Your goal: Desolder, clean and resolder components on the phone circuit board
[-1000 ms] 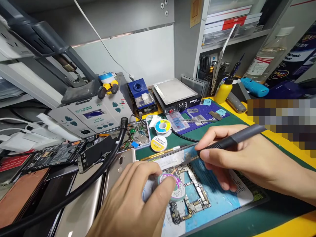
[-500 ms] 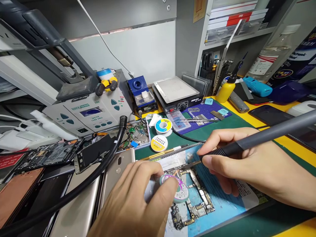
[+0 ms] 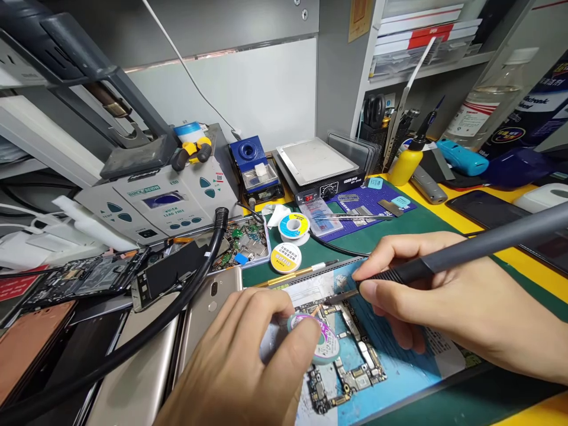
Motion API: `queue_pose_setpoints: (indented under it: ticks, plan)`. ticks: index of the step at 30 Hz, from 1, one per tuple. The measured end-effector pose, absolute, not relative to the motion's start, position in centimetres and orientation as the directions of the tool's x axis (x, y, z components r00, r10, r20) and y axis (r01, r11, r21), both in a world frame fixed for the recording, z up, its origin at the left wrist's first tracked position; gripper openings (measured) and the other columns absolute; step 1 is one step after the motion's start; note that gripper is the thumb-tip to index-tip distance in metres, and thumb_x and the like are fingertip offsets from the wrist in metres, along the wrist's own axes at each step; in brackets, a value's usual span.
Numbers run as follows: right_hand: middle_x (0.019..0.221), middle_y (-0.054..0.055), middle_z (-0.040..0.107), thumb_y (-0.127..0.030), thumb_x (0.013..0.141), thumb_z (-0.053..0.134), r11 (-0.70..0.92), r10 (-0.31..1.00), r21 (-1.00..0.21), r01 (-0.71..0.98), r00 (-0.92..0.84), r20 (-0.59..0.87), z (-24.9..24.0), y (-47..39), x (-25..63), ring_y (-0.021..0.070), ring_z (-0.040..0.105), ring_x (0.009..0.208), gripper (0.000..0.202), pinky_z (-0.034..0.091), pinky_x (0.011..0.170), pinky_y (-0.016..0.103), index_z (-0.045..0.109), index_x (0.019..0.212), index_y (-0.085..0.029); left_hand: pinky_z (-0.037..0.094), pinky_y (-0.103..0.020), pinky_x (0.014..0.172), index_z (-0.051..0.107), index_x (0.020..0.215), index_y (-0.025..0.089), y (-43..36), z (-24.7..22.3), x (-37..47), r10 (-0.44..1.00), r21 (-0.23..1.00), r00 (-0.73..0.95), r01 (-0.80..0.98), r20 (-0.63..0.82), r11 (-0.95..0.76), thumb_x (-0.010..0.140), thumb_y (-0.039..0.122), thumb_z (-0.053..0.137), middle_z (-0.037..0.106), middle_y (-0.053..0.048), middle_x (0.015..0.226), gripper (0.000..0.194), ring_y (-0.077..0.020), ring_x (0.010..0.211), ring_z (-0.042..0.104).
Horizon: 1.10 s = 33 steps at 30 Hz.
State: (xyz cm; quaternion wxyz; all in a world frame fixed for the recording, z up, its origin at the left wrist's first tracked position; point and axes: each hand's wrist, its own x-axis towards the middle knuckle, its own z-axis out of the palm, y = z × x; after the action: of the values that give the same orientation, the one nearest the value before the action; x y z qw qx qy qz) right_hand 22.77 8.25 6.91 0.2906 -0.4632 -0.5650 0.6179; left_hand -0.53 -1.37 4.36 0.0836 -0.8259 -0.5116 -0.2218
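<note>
Left hand (image 3: 239, 367) fingers pinch small round purple-labelled wick spool (image 3: 320, 340) over green phone circuit board (image 3: 344, 367); right hand (image 3: 444, 302) fingers grip grey pen-shaped soldering iron (image 3: 465, 251). Tip touches board.

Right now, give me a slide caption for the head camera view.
Right hand holds a soldering iron to a phone circuit board; left hand grips a solder wick spool.
</note>
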Motion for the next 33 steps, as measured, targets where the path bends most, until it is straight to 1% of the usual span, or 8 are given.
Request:
queue_pose_setpoints:
  ticks: [8, 14, 21, 23, 25, 28, 30, 33]
  plan:
    - [0.047, -0.003, 0.065, -0.029, 0.076, 0.085, -0.163, 0.887, -0.974, 0.156, -0.409, -0.214, 6.6, 8.1, 22.8, 0.0105, 0.062, 0.036, 0.014, 0.046, 0.035, 0.011, 0.075, 0.075, -0.02, 0.051, -0.034, 0.08, 0.059, 0.12, 0.028, -1.4, 4.2, -0.5, 0.801, 0.107, 0.372, 0.877, 0.469, -0.469, 0.097, -0.002, 0.043, 0.06, -0.003, 0.112, 0.041, -0.0196, 0.092, 0.06]
    - [0.047, -0.003, 0.065, -0.029, 0.076, 0.085, -0.142, 0.885, -0.976, 0.164, -0.421, -0.2, 6.2, 8.0, 22.9, 0.0117, 0.062, 0.036, 0.015, 0.046, 0.034, 0.012, 0.073, 0.071, -0.021, 0.054, -0.035, 0.089, 0.06, 0.124, 0.028, -1.5, 4.2, -0.9, 0.807, 0.166, 0.345, 0.868, 0.479, -0.469, 0.101, -0.001, 0.042, 0.063, -0.003, 0.111, 0.041, -0.0191, 0.096, 0.062]
    - [0.046, -0.004, 0.066, -0.03, 0.077, 0.083, -0.088, 0.889, -0.978, 0.188, -0.428, -0.162, 6.1, 8.1, 23.0, 0.0132, 0.063, 0.036, 0.014, 0.048, 0.035, 0.014, 0.072, 0.071, -0.024, 0.056, -0.034, 0.091, 0.064, 0.12, 0.028, -1.5, 4.3, -0.8, 0.804, 0.187, 0.34, 0.859, 0.489, -0.477, 0.1, 0.001, 0.045, 0.068, -0.002, 0.111, 0.039, -0.0185, 0.099, 0.067]
    - [0.047, -0.004, 0.067, -0.031, 0.079, 0.083, -0.081, 0.888, -0.98, 0.18, -0.434, -0.153, 6.0, 8.1, 23.1, 0.0129, 0.063, 0.036, 0.014, 0.048, 0.035, 0.014, 0.073, 0.072, -0.024, 0.059, -0.033, 0.09, 0.067, 0.119, 0.028, -1.4, 4.5, -0.7, 0.791, 0.158, 0.346, 0.864, 0.505, -0.478, 0.099, 0.004, 0.048, 0.07, -0.003, 0.109, 0.036, -0.0186, 0.096, 0.068]
    - [0.048, -0.004, 0.068, -0.033, 0.08, 0.083, -0.065, 0.887, -0.982, 0.175, -0.44, -0.137, 5.9, 8.0, 23.2, 0.0126, 0.063, 0.036, 0.015, 0.047, 0.035, 0.014, 0.073, 0.072, -0.025, 0.062, -0.032, 0.089, 0.071, 0.118, 0.027, -1.0, 4.9, -0.5, 0.781, 0.118, 0.359, 0.871, 0.51, -0.478, 0.1, 0.015, 0.055, 0.071, -0.005, 0.108, 0.027, -0.0199, 0.095, 0.07]
    - [0.047, -0.003, 0.067, -0.031, 0.075, 0.085, -0.082, 0.887, -0.978, 0.192, -0.434, -0.159, 6.0, 8.0, 23.1, 0.0134, 0.062, 0.036, 0.014, 0.046, 0.034, 0.014, 0.073, 0.071, -0.024, 0.065, -0.033, 0.089, 0.075, 0.116, 0.027, -0.3, 5.5, -0.1, 0.772, 0.071, 0.385, 0.873, 0.506, -0.482, 0.099, 0.031, 0.064, 0.072, -0.007, 0.11, 0.021, -0.0222, 0.097, 0.072]
    - [0.045, -0.002, 0.066, -0.03, 0.071, 0.086, -0.114, 0.885, -0.976, 0.185, -0.427, -0.184, 6.2, 8.1, 23.0, 0.0142, 0.062, 0.036, 0.016, 0.046, 0.034, 0.015, 0.073, 0.07, -0.023, 0.066, -0.034, 0.09, 0.076, 0.114, 0.027, 0.0, 5.7, 0.1, 0.765, 0.056, 0.398, 0.87, 0.507, -0.489, 0.099, 0.035, 0.065, 0.073, -0.008, 0.11, 0.02, -0.0228, 0.098, 0.072]
    - [0.047, -0.002, 0.066, -0.034, 0.069, 0.088, -0.165, 0.884, -0.98, 0.111, -0.424, -0.197, 6.6, 8.2, 23.0, 0.0151, 0.063, 0.037, 0.021, 0.05, 0.036, 0.018, 0.072, 0.069, -0.021, 0.065, -0.034, 0.089, 0.075, 0.114, 0.027, -0.1, 5.8, -0.2, 0.758, 0.05, 0.411, 0.864, 0.506, -0.502, 0.099, 0.033, 0.065, 0.073, -0.008, 0.11, 0.019, -0.0229, 0.099, 0.073]
